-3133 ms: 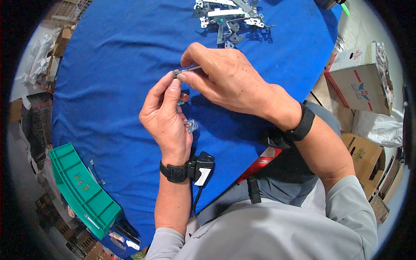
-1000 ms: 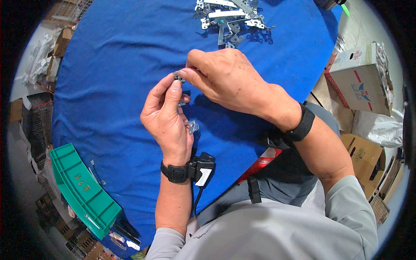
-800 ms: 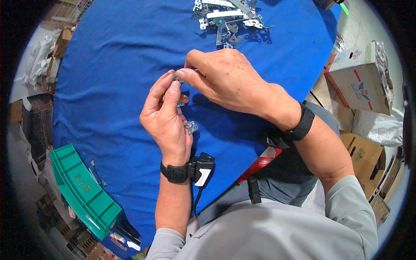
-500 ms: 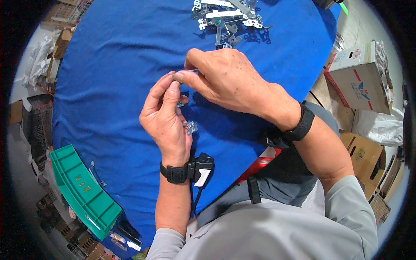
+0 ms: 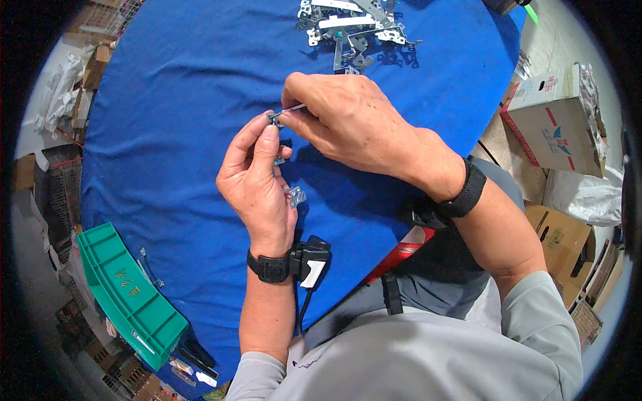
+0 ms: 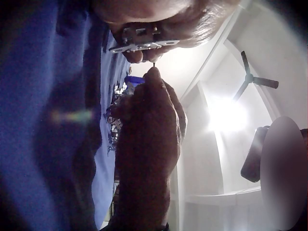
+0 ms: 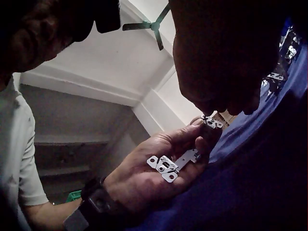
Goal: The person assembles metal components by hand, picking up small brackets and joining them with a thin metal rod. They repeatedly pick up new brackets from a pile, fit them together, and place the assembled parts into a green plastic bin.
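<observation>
Up at the fingertips of the left hand (image 5: 257,174), pinched by thumb and finger, sat a small metal fitting (image 5: 273,119), grey, holes punched through its lobes! Right against it came a thin metal strip (image 5: 292,107), slim, pale and slanting, held between thumb and finger of the right hand (image 5: 358,120); whether the two were joined was impossible to tell. And lower down, lying in the left palm, a silvery bracket (image 7: 168,167)! Its plate spread into rounded lobes, each with a hole, around a raised middle, while a narrow flat arm ran toward the curled fingers, its holed tip partly hidden.
</observation>
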Demonstrator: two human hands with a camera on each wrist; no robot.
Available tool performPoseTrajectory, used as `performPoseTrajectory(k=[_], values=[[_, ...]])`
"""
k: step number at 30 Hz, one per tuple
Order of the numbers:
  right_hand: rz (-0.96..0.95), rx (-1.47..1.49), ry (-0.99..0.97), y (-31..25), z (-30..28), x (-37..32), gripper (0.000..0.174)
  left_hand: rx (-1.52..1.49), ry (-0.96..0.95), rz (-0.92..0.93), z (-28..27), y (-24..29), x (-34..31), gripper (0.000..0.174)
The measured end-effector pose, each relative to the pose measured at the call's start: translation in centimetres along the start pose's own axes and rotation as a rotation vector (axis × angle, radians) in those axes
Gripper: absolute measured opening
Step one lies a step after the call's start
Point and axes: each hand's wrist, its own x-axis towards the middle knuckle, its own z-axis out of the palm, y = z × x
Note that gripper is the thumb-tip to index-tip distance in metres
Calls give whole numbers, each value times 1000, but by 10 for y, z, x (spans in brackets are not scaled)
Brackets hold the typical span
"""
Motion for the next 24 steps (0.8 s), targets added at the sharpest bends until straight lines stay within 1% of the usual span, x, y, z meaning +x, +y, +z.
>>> performPoseTrajectory(k=[2, 6, 9, 11, 12, 14, 15, 17, 18, 19, 21, 22, 23, 24], values=[[-46, 24, 65, 1, 2, 0, 17, 6, -1, 0, 0, 0, 0, 17], [-38, 22, 50, 1, -2, 0, 14, 6, 7, 9, 1, 0, 0, 17], [-16, -51, 38, 1, -7, 2, 13, 6, 17, 2, -1, 0, 0, 15], [-62, -85, 129, 2, -9, 4, 13, 3, -15, 10, -1, 2, 0, 22], [-67, -87, 129, 3, -9, 7, 13, 0, -14, 15, 1, 2, 0, 22], [-326, 26, 178, 5, -6, 11, 16, -222, -129, -36, 6, 4, 1, 42], [-332, 19, 178, 4, -5, 11, 16, -228, -133, -30, 6, 4, 1, 42], [-246, 90, 11, -1, -6, 6, 18, -302, -243, -132, 0, 4, 1, 59], [-211, 94, -21, -2, -11, 6, 17, -240, -292, -128, -5, 4, 4, 55], [-220, 80, -26, -2, -13, 7, 17, -254, -295, -119, -5, 6, 5, 55], [-148, 44, 14, 1, -9, 7, 15, -532, -263, -254, -2, 12, 6, 50], [-89, 72, 77, -1, -7, 7, 14, -747, -316, -316, -6, 12, 8, 53], [-101, 59, 75, 1, -6, 5, 14, -760, -324, -305, -6, 11, 7, 53], [-24, 183, 99, 4, -4, 3, 14, -809, -352, -326, -6, 12, 6, 54]])
